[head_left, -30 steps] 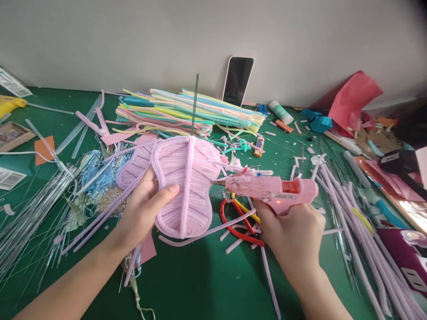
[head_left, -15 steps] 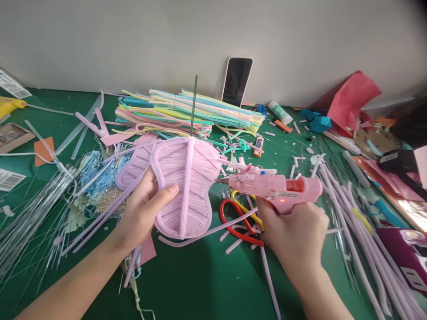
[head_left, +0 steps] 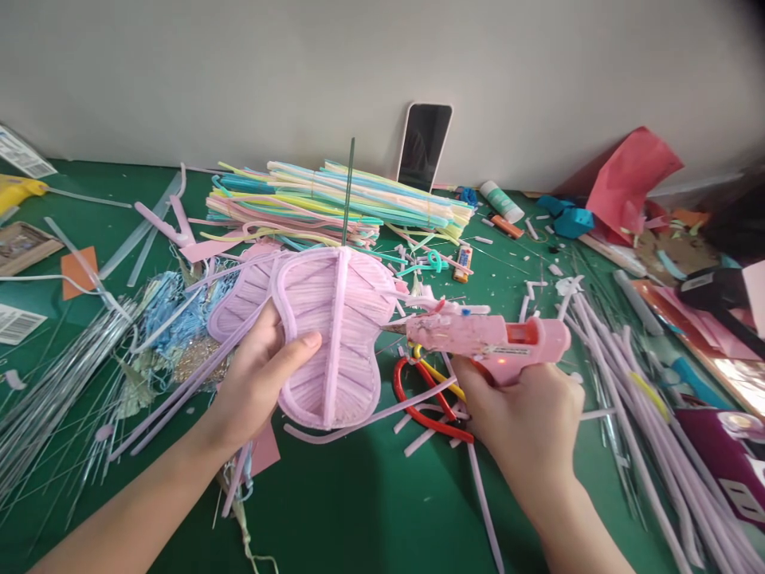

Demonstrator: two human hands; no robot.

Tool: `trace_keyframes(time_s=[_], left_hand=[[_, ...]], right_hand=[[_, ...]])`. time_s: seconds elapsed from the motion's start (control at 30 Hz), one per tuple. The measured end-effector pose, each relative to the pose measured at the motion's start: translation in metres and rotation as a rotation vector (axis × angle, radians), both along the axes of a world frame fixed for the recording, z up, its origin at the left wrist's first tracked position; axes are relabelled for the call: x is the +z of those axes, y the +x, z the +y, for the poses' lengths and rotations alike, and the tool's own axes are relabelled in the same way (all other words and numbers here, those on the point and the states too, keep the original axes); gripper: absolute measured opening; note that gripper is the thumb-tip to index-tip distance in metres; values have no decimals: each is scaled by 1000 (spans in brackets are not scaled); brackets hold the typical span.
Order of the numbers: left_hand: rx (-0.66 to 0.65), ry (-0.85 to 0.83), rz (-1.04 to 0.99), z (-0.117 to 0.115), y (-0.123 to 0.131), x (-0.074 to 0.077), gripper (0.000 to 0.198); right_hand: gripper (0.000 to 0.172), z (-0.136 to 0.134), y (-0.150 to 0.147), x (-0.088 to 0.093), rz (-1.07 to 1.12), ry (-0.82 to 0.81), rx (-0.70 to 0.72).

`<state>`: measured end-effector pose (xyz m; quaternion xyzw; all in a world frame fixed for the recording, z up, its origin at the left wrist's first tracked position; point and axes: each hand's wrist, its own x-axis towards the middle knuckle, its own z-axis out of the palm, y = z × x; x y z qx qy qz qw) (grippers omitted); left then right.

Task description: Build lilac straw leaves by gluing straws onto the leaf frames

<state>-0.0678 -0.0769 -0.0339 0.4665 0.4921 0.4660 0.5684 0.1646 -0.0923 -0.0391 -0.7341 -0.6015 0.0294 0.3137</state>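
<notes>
My left hand grips a lilac, fan-like shape made of pipe cleaners, thumb on its front and fingers behind it. A thick lilac strip runs down its middle, and a thin dark green wire stands up from the top. My right hand is wrapped round a pink glue gun with a small orange light on. Its nozzle is at the right edge of the lilac shape; whether it touches I cannot tell. Behind my left hand lies a second lilac piece. Red-and-yellow-handled pliers lie below the glue gun.
Bundles of pastel pipe cleaners lie at the back, beside a phone leaning on the wall. Thin metal wires spread on the left, lilac pipe cleaners on the right. A purple box sits at the right edge.
My right hand has moved the glue gun slightly left, its nozzle closer to the lilac shape's edge. The shape in my left hand has barely shifted.
</notes>
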Motion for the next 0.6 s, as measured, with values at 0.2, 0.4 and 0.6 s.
trace_keyframes(time_s=[0.2,0.4,0.6], left_hand=[[-3,4,-7,0,0,1,62],[5,9,-4,0,0,0,62],[38,9,-12,0,3,2,61]], right_hand=[[44,-1,2,-2,-43,14,-10],[43,-1,2,0,-14,10,18],[41,-1,0,0,22,-23,-2]])
